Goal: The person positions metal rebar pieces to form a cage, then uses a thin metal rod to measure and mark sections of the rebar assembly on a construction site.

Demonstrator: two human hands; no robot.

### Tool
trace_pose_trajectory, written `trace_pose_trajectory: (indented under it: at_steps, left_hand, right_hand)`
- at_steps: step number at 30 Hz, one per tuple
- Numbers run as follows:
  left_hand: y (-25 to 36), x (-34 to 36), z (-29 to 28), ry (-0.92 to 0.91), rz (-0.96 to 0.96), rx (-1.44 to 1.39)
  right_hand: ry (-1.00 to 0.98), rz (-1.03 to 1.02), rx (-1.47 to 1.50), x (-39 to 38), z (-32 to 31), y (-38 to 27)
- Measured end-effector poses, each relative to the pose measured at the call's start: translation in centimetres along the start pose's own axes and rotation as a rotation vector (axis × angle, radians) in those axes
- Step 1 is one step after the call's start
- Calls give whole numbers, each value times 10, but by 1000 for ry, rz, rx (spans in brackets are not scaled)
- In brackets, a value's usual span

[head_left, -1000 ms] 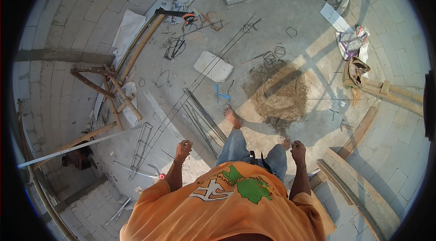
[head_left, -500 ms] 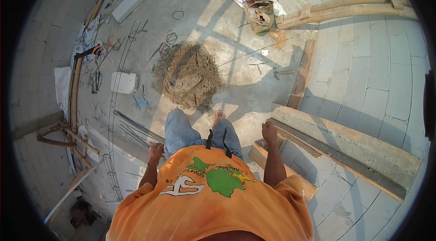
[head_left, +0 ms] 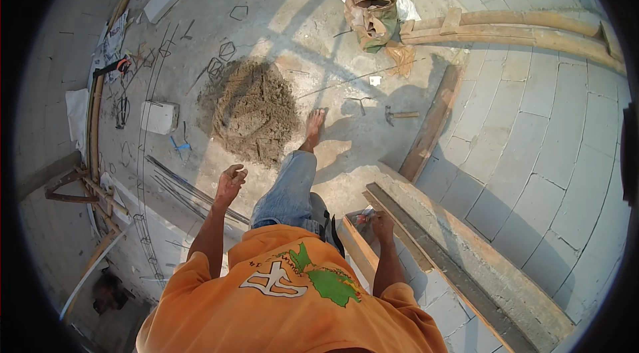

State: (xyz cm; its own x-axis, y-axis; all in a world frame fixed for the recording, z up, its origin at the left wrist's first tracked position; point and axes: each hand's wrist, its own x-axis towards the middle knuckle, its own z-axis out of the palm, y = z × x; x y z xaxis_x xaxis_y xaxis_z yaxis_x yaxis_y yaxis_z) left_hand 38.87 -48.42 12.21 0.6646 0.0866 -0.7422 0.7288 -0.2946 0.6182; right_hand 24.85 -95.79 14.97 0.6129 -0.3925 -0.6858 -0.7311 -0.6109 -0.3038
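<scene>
My left hand (head_left: 231,183) hangs in front of my left hip with its fingers loosely bent and apart, and nothing shows in it. Below it on the floor run thin dark steel rods (head_left: 190,186). On the other side, my right hand (head_left: 383,226) is closed beside a wooden-edged frame (head_left: 359,246). What it holds, if anything, is hidden. A small shiny, reddish item (head_left: 363,216) shows just left of that hand; I cannot tell whether the two touch. A heap of sand (head_left: 256,110) lies ahead, and my bare foot (head_left: 315,128) is to its right.
A long concrete-filled plank form (head_left: 459,246) lies to my right, with a board (head_left: 432,123) beyond it. A hammer (head_left: 402,114) rests on the floor. Crumpled sacks (head_left: 373,17) lie at the far side. Along the left stand a wire rebar cage (head_left: 142,167) and a white block (head_left: 160,117).
My body has moved forward and a bare foot now shows fully beside the sand. My left hand has swung forward and its fingers have spread; my right hand has dropped back, still closed.
</scene>
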Motion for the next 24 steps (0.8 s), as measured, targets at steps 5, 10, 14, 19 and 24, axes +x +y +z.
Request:
trace_pose_trajectory:
  at_steps: [5, 10, 14, 19, 24]
  left_hand:
    - [8, 32, 48, -11, -212, 142]
    - [0, 125, 89, -102, -188, 461]
    - [5, 253, 172, -127, -18, 615]
    - [-31, 421, 280, -98, 82, 577]
    - [-107, 534, 345, 86, 273, 859]
  right_hand:
    - [-64, 19, -76, 110, -24, 33]
    - [76, 5, -29, 246, -30, 45]
    - [-158, -10, -220, 360, -29, 76]
    - [-80, -154, -363, 498, 12, 126]
    - [-31, -281, -773, 601, 67, 153]
